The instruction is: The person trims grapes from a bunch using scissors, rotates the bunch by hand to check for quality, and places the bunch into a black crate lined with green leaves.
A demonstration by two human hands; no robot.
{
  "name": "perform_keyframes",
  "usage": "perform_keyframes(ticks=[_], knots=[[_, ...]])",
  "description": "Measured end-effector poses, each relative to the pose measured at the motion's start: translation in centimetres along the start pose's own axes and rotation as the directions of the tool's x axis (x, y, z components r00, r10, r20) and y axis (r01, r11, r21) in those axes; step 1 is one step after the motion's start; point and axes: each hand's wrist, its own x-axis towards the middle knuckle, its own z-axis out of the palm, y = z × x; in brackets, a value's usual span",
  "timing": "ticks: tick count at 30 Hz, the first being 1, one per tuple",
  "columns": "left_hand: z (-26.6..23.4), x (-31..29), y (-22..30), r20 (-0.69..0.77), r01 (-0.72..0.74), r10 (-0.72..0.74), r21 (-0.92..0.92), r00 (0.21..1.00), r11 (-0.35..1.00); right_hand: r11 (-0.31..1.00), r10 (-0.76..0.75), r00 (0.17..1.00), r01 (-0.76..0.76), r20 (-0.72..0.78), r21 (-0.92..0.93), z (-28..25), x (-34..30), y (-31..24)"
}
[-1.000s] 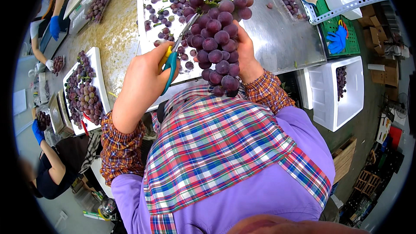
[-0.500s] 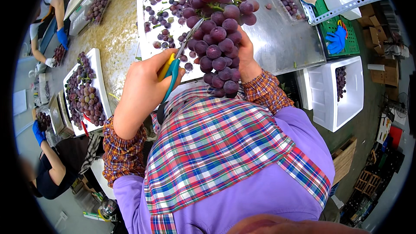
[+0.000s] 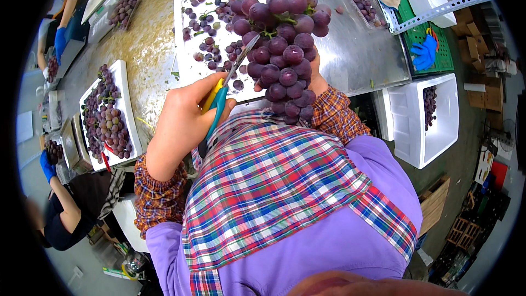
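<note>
My left hand is closed around small scissors with yellow and teal handles. Their narrow blades point up and away, with the tips against the left side of a large bunch of purple grapes. Behind the bunch, my right hand holds it up in front of my apron; most of those fingers are hidden by the fruit. Beneath and beyond the bunch lies a white tray with loose grapes and small clusters scattered over it.
A second white tray to the left bears grape bunches and red-handled scissors. Beyond my right hand are a clear punnet of grapes, a perforated metal bar and a white foam box. Blue-gloved co-workers handle grapes at far left.
The grape bunch has shifted slightly right and turned a little in my right hand. My left hand keeps the scissors nearly in place. The upper-left co-worker's blue-gloved hand has moved left.
</note>
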Motion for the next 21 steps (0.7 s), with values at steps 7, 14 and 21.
perform_keyframes(ticks=[7, 14, 21], knots=[[0.1, -1.0, -0.9, 0.040, 0.080, -0.077, -0.078, 0.996, 0.994, 0.953, 0.252, 0.900, -0.295, 0.357, 0.071, -3.8, 0.7, -0.9], [0.5, -1.5, -1.1, 0.057, 0.076, -0.071, -0.091, 0.996, 0.993, 0.931, 0.297, 0.845, -0.359, 0.445, 0.061, -4.6, 0.2, -2.5], [0.9, -1.7, -1.0, 0.071, 0.064, -0.057, -0.100, 0.996, 0.993, 0.985, 0.170, 0.934, -0.165, 0.314, -0.043, -2.3, -2.5, -2.5]])
